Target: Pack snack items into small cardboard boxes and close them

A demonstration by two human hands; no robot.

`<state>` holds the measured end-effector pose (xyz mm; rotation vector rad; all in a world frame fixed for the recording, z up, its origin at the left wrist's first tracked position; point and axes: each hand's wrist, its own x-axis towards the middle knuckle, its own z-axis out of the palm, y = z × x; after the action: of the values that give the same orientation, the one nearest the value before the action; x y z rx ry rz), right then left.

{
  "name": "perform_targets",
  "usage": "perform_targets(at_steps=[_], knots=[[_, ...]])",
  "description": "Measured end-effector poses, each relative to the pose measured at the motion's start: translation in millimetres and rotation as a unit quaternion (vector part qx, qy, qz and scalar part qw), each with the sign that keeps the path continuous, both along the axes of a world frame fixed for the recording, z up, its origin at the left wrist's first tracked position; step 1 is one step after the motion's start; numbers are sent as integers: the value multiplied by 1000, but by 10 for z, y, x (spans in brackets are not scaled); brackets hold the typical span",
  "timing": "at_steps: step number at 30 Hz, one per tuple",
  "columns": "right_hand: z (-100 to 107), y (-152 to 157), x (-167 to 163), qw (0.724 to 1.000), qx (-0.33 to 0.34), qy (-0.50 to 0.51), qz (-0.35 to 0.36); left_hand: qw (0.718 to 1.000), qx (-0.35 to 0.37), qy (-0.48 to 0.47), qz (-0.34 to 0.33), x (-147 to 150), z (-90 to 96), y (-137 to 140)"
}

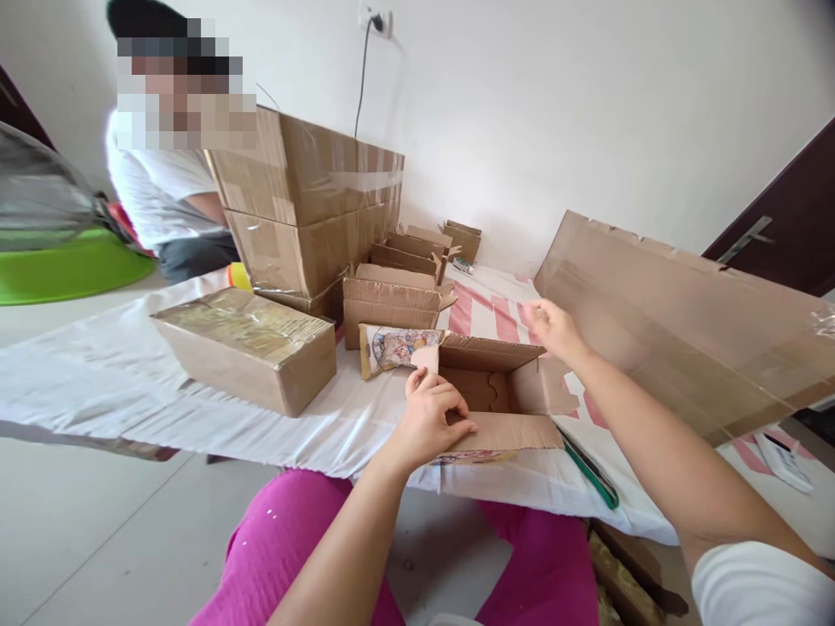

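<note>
An open small cardboard box (492,393) stands on the table edge in front of me, with its flaps up and its visible inside bare. My left hand (434,417) grips its near left corner, fingers curled over the edge. Beyond the box's right end, my right hand (554,332) is raised with its fingers curled together; the fingertips are blurred, so anything in them is hidden. A printed snack packet (395,348) lies against the box's left side. Beside the near right corner rests a green-handled tool (592,469), partly covered by the flap.
A taped carton (306,374) sits at left, before stacked large cartons (345,191). More open small boxes (391,296) line up behind. A big cardboard sheet (678,322) leans at right. Another person (156,183) sits beyond the stack. The cloth-covered table (78,374) ends near my knees.
</note>
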<state>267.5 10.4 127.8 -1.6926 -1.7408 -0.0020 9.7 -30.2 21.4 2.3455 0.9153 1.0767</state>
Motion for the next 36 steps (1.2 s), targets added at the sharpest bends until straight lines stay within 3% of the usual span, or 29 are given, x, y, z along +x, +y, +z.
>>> perform_targets(at_steps=[3,5,8,11,18,25,36], knots=[[-93,-236,-120,983,-123,-132,38,999,-8,-16,30,1,-6,-8],[-205,-373,-189,970,-164,-179,31,999,-10,-30,42,8,-17,-14],[-367,-480,-231,968,-145,-204,-4,999,14,-8,45,26,-35,-16],[-444,-488,-206,972,-125,-198,6,997,49,43,52,44,-44,-10],[-413,-464,-134,978,-164,-128,34,993,60,66,74,66,-69,14],[-460,-428,-87,980,-149,-130,2,993,53,68,75,61,-89,42],[-485,-443,-119,982,-133,-133,18,995,56,57,65,68,-85,48]])
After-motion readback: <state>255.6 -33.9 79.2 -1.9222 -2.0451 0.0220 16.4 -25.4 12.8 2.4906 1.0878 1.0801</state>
